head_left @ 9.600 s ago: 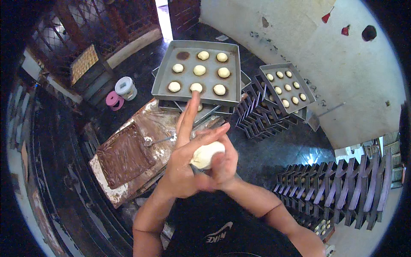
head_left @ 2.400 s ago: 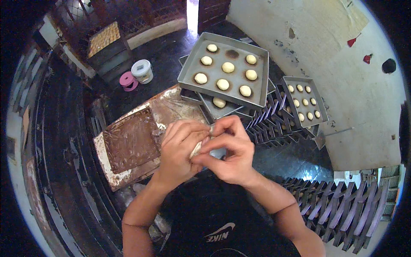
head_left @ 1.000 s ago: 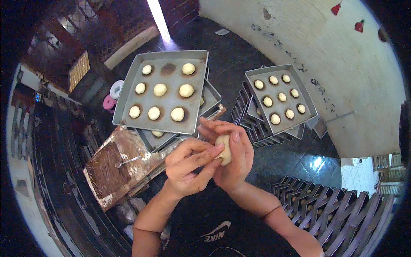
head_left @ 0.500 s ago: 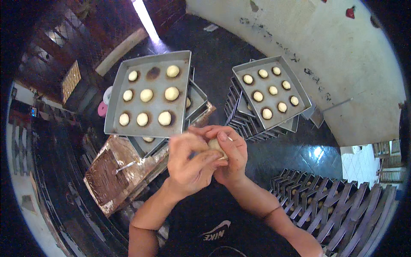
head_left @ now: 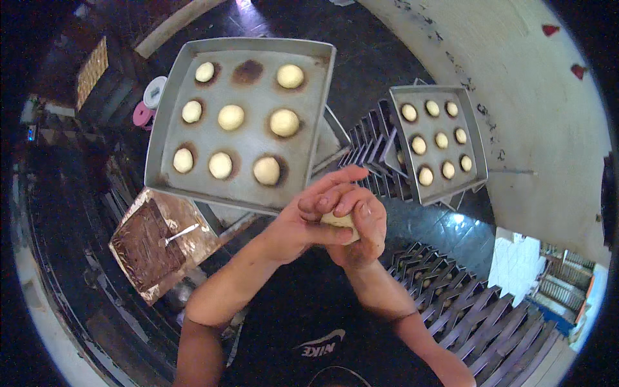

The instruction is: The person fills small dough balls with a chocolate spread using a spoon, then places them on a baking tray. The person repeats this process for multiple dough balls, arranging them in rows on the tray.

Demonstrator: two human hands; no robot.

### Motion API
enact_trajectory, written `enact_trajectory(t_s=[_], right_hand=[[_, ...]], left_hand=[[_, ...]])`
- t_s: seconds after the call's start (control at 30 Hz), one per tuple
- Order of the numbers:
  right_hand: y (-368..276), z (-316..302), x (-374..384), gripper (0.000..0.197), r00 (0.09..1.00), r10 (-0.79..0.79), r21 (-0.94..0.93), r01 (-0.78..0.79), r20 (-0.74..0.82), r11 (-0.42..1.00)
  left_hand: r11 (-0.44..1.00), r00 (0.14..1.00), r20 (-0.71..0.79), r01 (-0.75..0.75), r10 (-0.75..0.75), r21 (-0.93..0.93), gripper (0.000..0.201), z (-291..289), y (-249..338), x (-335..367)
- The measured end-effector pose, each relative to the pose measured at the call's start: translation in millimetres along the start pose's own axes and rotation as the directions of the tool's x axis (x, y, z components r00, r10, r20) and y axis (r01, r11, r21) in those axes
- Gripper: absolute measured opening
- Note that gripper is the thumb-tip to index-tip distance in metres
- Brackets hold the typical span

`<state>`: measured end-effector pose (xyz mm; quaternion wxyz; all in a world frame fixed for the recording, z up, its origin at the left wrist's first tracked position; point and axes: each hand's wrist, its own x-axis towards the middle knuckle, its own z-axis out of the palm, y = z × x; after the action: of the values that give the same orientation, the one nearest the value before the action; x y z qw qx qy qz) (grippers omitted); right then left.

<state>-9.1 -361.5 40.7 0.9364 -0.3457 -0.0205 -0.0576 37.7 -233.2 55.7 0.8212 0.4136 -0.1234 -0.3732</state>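
Between my cupped palms sits a pale ball of dough (head_left: pixel 340 221), partly covered by fingers. My left hand (head_left: pixel 308 211) wraps it from the left, its thumb lying across the front. From the right, my right hand (head_left: pixel 367 227) closes round the same ball, fingers curled against those of the left. Just beyond my hands is a square metal baking tray (head_left: pixel 248 97) bearing several round dough balls (head_left: pixel 231 117) in rows. One scorched mark (head_left: pixel 247 72) in its far row has no ball on it.
Under that tray are more trays (head_left: pixel 332 138). At left lies a brown, paste-like slab (head_left: pixel 145 245) with a white-handled tool (head_left: pixel 182 234). A second dough-filled tray (head_left: pixel 433 142) tops a stack at right; more stacked trays (head_left: pixel 477 316) stand lower right, near the wall (head_left: pixel 516 84).
My left hand, blurred before, has closed with the right around the dough, which shows more now. My view has shifted, so the near tray looks larger and the right stack sits further right.
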Motion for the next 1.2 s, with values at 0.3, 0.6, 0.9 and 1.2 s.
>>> enact_trajectory(t_s=[0.3, 0.6, 0.9, 1.2], right_hand=[[127.2, -3.0, 187.4, 0.030, 0.960, 0.147, -0.755, -0.277, -0.237, 0.594], [220.0, -17.4, 344.7, 0.062, 0.749, 0.433, -0.658, 0.655, 0.501, -0.372], [181.0, -17.9, 356.3, 0.055, 0.851, 0.446, -0.959, 0.273, 0.276, 0.072], [212.4, -1.7, 347.3, 0.065, 0.725, 0.521, -0.693, 0.652, 0.450, -0.307]], left_hand=[[0.987, 0.719, -0.678, -0.068, 0.149, 0.146, 0.054, -169.6, 31.7, 6.7], [0.971, 0.755, -0.623, -0.079, 0.206, 0.225, 0.041, -256.6, 83.0, -8.8], [0.975, 0.812, -0.565, -0.024, 0.148, 0.220, 0.038, -274.5, 98.0, -3.4], [0.974, 0.832, -0.542, 0.002, 0.124, 0.226, 0.042, -263.6, 96.1, -14.4]])
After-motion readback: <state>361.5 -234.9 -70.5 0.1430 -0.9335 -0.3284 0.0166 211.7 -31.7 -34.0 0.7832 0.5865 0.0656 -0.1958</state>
